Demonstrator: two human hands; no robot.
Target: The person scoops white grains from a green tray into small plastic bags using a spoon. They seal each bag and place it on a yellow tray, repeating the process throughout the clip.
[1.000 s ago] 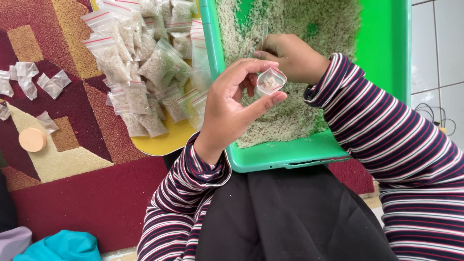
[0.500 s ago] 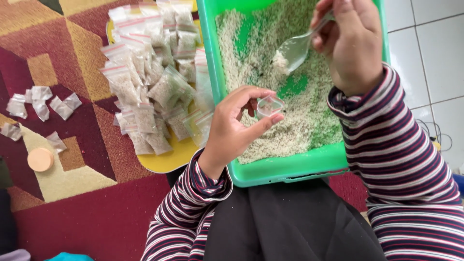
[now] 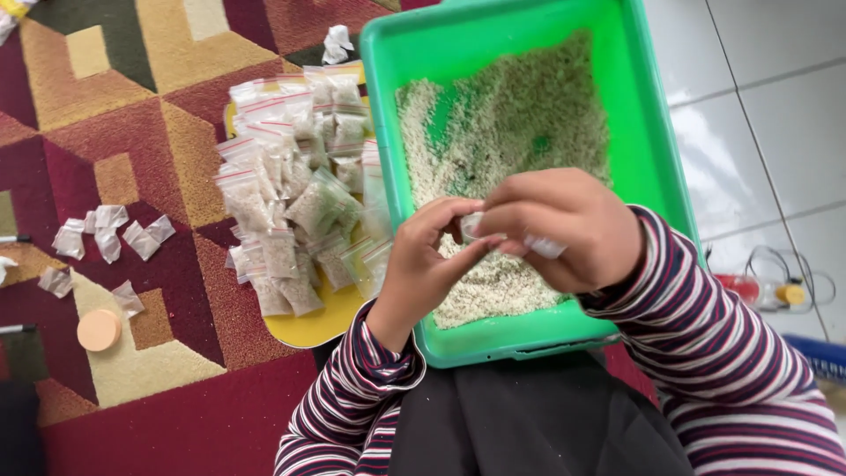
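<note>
Both hands' grips are pinching a small clear plastic pouch (image 3: 476, 227) over the green plastic tray (image 3: 652, 132): left hand (image 3: 423, 264), right hand (image 3: 564, 229); keeping it over the pale grain (image 3: 511, 115) looks wise.

A small clear plastic bag (image 3: 473, 226) is pinched between the left hand (image 3: 423, 264) and right hand (image 3: 564, 227), held just above the pale grains (image 3: 511, 123) in the green tray (image 3: 656, 132), mostly hidden by the fingers.
</note>
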